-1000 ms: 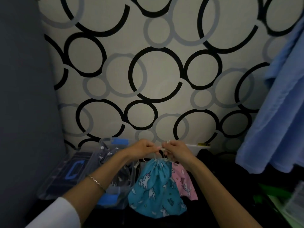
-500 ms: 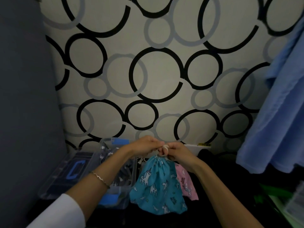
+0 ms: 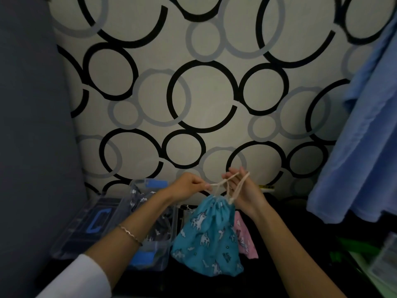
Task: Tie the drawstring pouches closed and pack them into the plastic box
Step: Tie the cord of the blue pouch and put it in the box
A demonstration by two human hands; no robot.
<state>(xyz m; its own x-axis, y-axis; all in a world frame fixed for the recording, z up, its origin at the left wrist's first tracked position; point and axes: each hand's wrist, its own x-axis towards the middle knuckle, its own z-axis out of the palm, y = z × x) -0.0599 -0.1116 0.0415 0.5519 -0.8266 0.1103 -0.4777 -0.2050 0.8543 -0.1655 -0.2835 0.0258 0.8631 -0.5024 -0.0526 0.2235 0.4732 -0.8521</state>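
A teal unicorn-print drawstring pouch (image 3: 207, 236) hangs in front of me, its mouth gathered. Its cream drawstring (image 3: 223, 183) runs up from the mouth. My left hand (image 3: 189, 187) pinches one end of the cord. My right hand (image 3: 241, 190) holds the other strands, with a loop passing over its fingers. A pink unicorn pouch (image 3: 245, 240) lies behind and to the right of the teal one. The clear plastic box (image 3: 154, 258) with blue latches stands at the lower left, with a dark patterned pouch (image 3: 159, 224) inside it.
The box lid (image 3: 86, 224) with a blue letter C lies left of the box. A wall with ring-patterned paper (image 3: 204, 93) stands close behind. Blue cloth (image 3: 361, 147) hangs at the right. A dark grey panel (image 3: 32, 125) bounds the left. Green items (image 3: 354, 248) sit lower right.
My hands were together at the pouch mouth. They have drawn apart and risen a little, pulling the drawstring out into visible strands and a loop.
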